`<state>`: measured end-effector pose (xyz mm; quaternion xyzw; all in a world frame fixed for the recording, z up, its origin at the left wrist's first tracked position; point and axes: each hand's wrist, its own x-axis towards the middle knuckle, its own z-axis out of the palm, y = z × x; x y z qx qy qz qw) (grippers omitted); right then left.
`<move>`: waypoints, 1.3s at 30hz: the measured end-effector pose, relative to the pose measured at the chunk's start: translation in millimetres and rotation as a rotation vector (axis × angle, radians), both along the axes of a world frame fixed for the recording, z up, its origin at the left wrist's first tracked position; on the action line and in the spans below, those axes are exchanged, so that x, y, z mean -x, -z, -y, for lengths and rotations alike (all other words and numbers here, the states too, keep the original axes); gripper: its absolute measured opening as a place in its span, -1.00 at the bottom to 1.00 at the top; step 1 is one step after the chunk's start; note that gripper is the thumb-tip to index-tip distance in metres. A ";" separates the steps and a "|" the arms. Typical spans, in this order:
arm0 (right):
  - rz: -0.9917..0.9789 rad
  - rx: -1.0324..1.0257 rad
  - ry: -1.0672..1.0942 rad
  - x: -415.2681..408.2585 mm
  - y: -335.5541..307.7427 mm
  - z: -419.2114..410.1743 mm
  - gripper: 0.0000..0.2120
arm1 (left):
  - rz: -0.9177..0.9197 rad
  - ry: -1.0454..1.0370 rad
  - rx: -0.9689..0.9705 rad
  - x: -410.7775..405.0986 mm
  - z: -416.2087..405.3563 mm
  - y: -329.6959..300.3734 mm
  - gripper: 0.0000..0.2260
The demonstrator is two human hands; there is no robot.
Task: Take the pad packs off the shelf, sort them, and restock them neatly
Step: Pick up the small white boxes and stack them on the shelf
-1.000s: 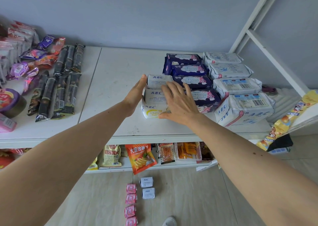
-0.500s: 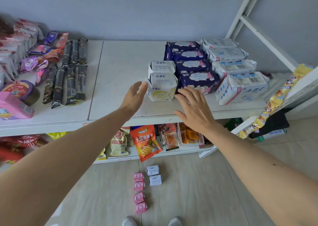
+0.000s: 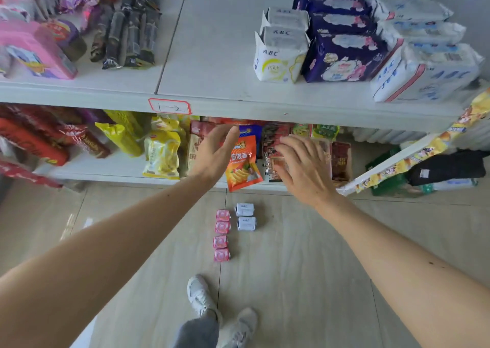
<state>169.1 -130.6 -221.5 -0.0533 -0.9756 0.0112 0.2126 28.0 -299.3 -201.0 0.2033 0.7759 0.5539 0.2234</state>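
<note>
Pad packs: three rows restocked on the upper shelf [image 3: 212, 56], white ABC packs [image 3: 281, 53], navy packs [image 3: 342, 56] and big white packs [image 3: 424, 74], while four small pink packs [image 3: 222, 235] and two small white packs [image 3: 245, 216] wait on the floor [image 3: 291, 268] between my hands. My left hand [image 3: 212, 154] and right hand [image 3: 302, 167] are both spread and holding nothing. I judge those little packs light, soft and squashy, a bit slick, best pinched across the short sides. Readable: "ABC" on the white packs, "KMS" I think, and "1-2" on the shelf tag [image 3: 169, 106].
</note>
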 end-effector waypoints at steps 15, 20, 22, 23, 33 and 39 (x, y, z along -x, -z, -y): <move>0.260 0.305 0.126 -34.4 244.0 45.8 -0.67 | 0.122 0.220 0.295 -21.0 40.4 264.5 -0.65; 0.386 0.337 0.154 -42.8 364.9 34.7 -0.66 | 0.101 0.258 0.379 -29.4 25.2 371.3 -0.71; 0.444 0.330 0.141 -45.8 416.4 28.0 -0.64 | 0.069 0.287 0.382 -31.8 16.6 418.2 -0.72; 0.472 0.328 0.137 -47.2 441.9 24.3 -0.63 | 0.039 0.306 0.383 -31.9 12.1 441.4 -0.73; 0.738 0.388 0.147 -24.3 645.1 1.2 -0.24 | -0.200 0.484 0.545 3.8 -40.8 651.0 -0.41; 0.561 0.483 0.134 -30.7 701.6 0.5 -0.34 | -0.217 0.551 0.523 15.2 -52.0 707.7 -0.50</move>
